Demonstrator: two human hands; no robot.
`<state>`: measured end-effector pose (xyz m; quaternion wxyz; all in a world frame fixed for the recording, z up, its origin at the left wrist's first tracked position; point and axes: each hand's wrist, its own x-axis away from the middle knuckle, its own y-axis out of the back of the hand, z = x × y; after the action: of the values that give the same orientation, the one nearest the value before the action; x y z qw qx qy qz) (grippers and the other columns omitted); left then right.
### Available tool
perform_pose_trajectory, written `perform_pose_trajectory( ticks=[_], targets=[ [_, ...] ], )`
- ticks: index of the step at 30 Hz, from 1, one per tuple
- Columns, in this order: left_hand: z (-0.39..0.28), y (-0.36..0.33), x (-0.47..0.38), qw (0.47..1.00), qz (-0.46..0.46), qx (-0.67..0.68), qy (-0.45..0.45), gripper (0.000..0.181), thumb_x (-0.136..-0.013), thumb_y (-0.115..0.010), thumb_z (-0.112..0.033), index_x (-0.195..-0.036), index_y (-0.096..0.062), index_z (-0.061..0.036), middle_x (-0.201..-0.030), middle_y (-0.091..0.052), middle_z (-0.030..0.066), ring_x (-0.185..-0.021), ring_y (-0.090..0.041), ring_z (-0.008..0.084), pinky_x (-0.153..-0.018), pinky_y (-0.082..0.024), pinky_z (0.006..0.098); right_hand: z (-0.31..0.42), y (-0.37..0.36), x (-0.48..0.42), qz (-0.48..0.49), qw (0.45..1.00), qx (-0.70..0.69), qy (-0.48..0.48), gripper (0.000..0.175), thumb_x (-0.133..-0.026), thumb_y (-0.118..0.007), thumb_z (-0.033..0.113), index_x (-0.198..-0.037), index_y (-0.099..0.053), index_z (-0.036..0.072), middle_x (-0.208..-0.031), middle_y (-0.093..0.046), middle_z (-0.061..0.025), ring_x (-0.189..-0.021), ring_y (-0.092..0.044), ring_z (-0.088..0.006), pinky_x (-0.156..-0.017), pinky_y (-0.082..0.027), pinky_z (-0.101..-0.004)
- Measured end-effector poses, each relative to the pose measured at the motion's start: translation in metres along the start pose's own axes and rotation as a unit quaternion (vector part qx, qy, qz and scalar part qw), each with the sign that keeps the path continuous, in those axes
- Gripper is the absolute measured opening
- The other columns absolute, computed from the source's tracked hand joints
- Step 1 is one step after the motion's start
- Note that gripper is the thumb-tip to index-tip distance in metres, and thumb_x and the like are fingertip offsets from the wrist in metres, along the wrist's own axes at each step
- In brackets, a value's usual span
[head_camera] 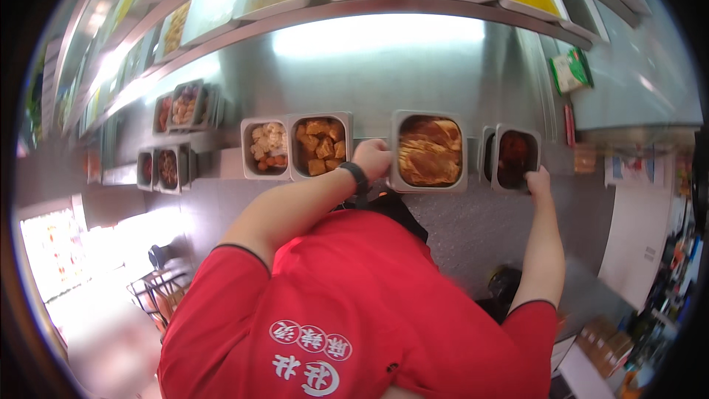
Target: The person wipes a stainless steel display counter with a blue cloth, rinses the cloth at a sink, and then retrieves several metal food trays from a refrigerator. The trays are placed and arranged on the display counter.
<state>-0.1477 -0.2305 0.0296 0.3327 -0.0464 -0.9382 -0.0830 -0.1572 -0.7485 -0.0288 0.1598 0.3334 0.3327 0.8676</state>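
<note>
My left hand (373,158), with a dark band on its wrist, touches the left rim of a metal food pan of sliced, sauced meat (430,151); its finger closure is unclear. At the right, my right hand (537,182) grips the near corner of a metal pan of dark red food (515,156), which overlaps another pan. Left of my left hand stand a pan of brown chunks (321,147) and a pan of pale pieces and small orange balls (269,147), side by side.
Stacked metal pans (185,104) and more small pans (168,168) stand at the left. Above the metal counter runs a shelf (365,6) with white trays, some yellow inside. A green and white packet (571,71) lies at the right. A black wire basket (158,291) is at lower left.
</note>
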Motion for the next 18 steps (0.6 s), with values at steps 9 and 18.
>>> perform_pose_trajectory(
  ticks=[9,18],
  targets=[
    [0.017,-0.041,-0.04,0.996,0.025,-0.075,0.03,0.022,-0.082,-0.078,-0.016,-0.09,-0.066,0.0011,-0.076,-0.07,0.0114,-0.063,-0.069,0.0209,-0.054,-0.058,0.0356,0.011,0.002,0.009,0.03,0.996,-0.088,0.008,0.048,-0.077,-0.07,0.006,-0.124,-0.066,-0.004,-0.113,-0.072,-0.0132,-0.104,-0.068,-0.0251,-0.093,-0.051,-0.0361],
    [0.024,-0.041,-0.045,0.996,0.031,-0.062,0.049,0.024,-0.081,-0.075,-0.011,-0.1,-0.069,0.0022,-0.078,-0.072,0.0167,-0.06,-0.073,0.0276,-0.053,-0.061,0.0402,-0.007,0.002,0.003,0.0,0.993,-0.11,0.053,0.055,-0.084,-0.073,0.01,-0.134,-0.059,-0.005,-0.122,-0.069,-0.0159,-0.111,-0.066,-0.0258,-0.099,-0.05,-0.0377]
  ],
)
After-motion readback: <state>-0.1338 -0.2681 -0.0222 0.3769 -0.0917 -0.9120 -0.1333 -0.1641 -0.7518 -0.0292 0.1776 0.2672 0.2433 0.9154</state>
